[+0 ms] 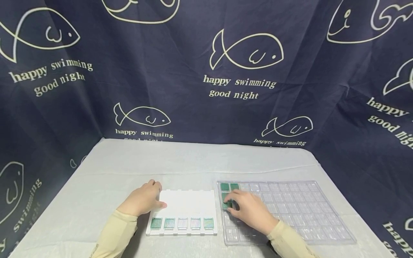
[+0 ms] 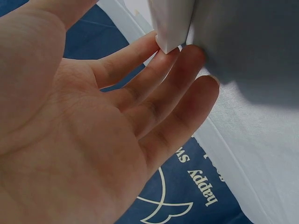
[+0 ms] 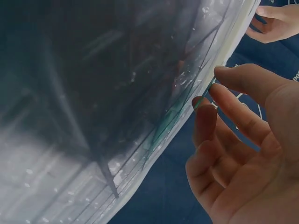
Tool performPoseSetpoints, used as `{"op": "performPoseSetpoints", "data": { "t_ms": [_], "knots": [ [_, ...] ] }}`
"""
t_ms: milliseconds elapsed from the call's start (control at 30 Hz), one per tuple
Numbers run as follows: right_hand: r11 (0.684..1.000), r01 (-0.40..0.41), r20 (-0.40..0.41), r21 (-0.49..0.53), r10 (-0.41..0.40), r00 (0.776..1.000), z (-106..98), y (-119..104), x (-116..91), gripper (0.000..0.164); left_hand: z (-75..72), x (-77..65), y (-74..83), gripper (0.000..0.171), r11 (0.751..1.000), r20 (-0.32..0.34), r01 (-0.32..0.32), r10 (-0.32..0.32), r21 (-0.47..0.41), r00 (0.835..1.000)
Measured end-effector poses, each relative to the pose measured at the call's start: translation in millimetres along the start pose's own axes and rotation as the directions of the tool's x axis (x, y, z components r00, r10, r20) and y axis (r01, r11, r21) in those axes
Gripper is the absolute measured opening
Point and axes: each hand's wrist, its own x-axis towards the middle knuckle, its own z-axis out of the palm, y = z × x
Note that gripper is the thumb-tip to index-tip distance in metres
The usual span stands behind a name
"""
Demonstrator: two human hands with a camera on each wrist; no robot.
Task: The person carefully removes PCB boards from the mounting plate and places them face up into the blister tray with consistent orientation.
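Observation:
A flat white holder (image 1: 187, 204) lies left of centre, with several green perforated circuit boards (image 1: 156, 223) in a row along its near side. My left hand (image 1: 145, 199) rests at its left edge, thumb on the top face. In the left wrist view the fingers, mostly straight, touch a corner of the holder (image 2: 172, 23). My right hand (image 1: 250, 208) is over the left column of a clear compartment tray (image 1: 290, 211). Between its thumb and fingers it pinches a thin green circuit board (image 3: 204, 97), seen edge-on in the right wrist view.
Two green boards (image 1: 234, 186) sit in the tray's far left corner compartments. The tray stands close beside the holder's right side. A white cloth (image 1: 180, 157) covers the table, and a dark blue fish-print curtain (image 1: 187, 71) hangs behind and at both sides.

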Motion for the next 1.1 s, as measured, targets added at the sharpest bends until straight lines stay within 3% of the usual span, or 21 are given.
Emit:
{"op": "performPoseSetpoints", "data": {
  "t_ms": [367,1100],
  "knots": [
    [1.0,0.023,0.013,-0.008,-0.023,1.0,1.3,2.6,-1.4,0.024,1.2,2.5,-2.3,0.055,1.0,-0.006,-0.003,0.003,0.005,1.0],
    [1.0,-0.019,0.077,-0.012,0.02,0.997,-0.8,1.4,-1.2,0.024,1.5,1.3,-2.5,0.055,1.0,0.002,-0.001,0.001,0.004,1.0]
  ]
}}
